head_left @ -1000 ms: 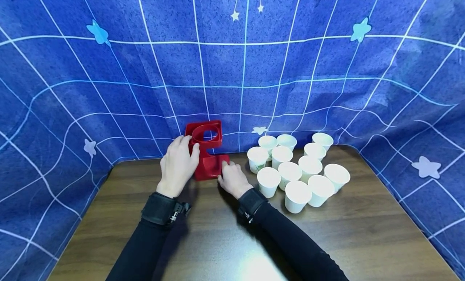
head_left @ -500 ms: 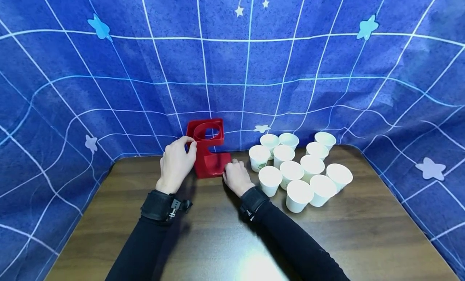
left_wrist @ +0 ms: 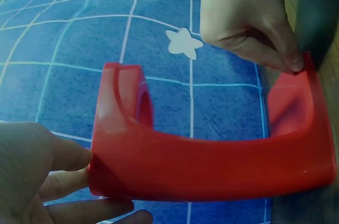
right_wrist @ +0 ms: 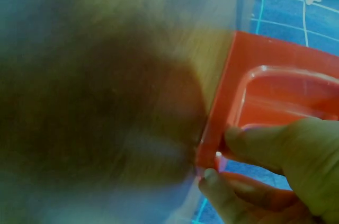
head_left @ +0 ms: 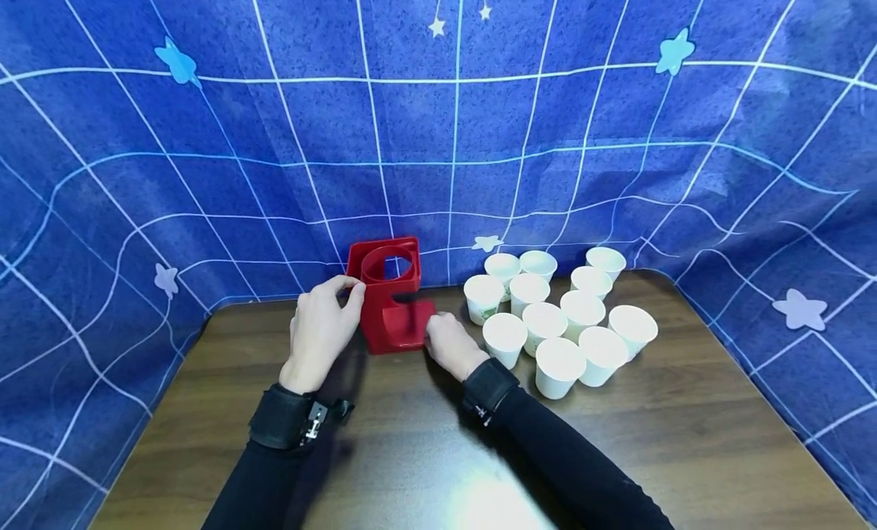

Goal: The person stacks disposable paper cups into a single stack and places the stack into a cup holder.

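A red plastic cup holder (head_left: 388, 301) with a ring top and a flat base stands at the table's back edge, in front of the blue curtain. My left hand (head_left: 351, 292) grips the left side of its ring top; in the left wrist view the thumb and fingers (left_wrist: 69, 156) clasp that end of the cup holder (left_wrist: 212, 160). My right hand (head_left: 435, 326) pinches the base's right front corner, and its fingers (right_wrist: 265, 144) hold the cup holder's rim (right_wrist: 254, 91) in the right wrist view. The right hand (left_wrist: 296, 64) also shows in the left wrist view.
Several white paper cups (head_left: 556, 311) stand upright in a tight cluster just right of the holder, close to my right wrist. The brown wooden table (head_left: 411, 439) stretches toward me. A blue grid-patterned curtain (head_left: 438, 134) closes off the back and both sides.
Both hands have kept hold of the red holder. It has shifted slightly toward me, and my right hand has slid from the base's front to its right corner.
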The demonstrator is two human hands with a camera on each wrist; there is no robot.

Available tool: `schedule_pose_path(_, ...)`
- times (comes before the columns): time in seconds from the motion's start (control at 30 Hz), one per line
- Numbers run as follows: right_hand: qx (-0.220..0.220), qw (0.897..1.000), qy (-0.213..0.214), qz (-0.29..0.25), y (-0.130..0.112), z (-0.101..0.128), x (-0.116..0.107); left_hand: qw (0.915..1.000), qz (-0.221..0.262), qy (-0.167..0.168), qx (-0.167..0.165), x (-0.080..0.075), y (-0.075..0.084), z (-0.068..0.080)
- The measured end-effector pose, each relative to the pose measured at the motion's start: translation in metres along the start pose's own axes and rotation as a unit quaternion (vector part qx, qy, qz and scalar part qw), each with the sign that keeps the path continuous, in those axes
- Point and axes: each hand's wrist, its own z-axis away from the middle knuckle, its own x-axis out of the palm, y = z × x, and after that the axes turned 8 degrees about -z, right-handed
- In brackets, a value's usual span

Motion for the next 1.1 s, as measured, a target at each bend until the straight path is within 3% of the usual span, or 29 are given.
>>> schedule_pose_path(0.17, -0.009, 0.999, -0.032, -0.009, -0.003, 0.010, -0.004, 1.0000, 0.004, -0.006, 0.003, -0.010, 0.000, 0.012)
schedule_pose_path(0.53, -0.080, 0.996, -0.025, -0.016, -0.013, 0.035, -0.003, 0.9998, -0.002, -0.019, 0.008, -0.033, -0.005, 0.039)
schedule_pose_path(0.97, -0.107, 0.993, -0.047, -0.030, -0.030, 0.053, 0.001, 0.9986, -0.038, -0.023, 0.028, -0.060, -0.014, 0.064)
schedule_pose_path(1.1, -0.118, 0.991, -0.045, -0.033, -0.034, 0.056, 0.006, 0.9980, -0.053, -0.034, 0.011, -0.070, -0.014, 0.070)
